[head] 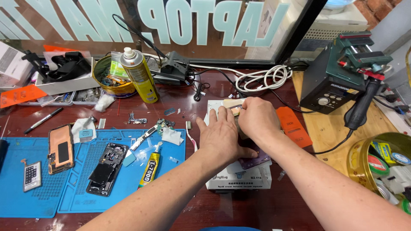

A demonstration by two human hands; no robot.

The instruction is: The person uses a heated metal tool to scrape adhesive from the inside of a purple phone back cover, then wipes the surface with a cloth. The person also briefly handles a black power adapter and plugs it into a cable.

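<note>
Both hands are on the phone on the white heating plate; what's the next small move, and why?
Probably slide the thin card under the right hand a little further along the phone's top edge: the left hand already presses it flat on the white plate.

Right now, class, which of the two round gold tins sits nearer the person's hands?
The gold tin at the right edge, holding tape rolls; the other gold tin stands far back beside the yellow spray can.

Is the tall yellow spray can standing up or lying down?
Standing up. The tall yellow spray can sits upright on the dark red wooden table, white nozzle on top.
</note>
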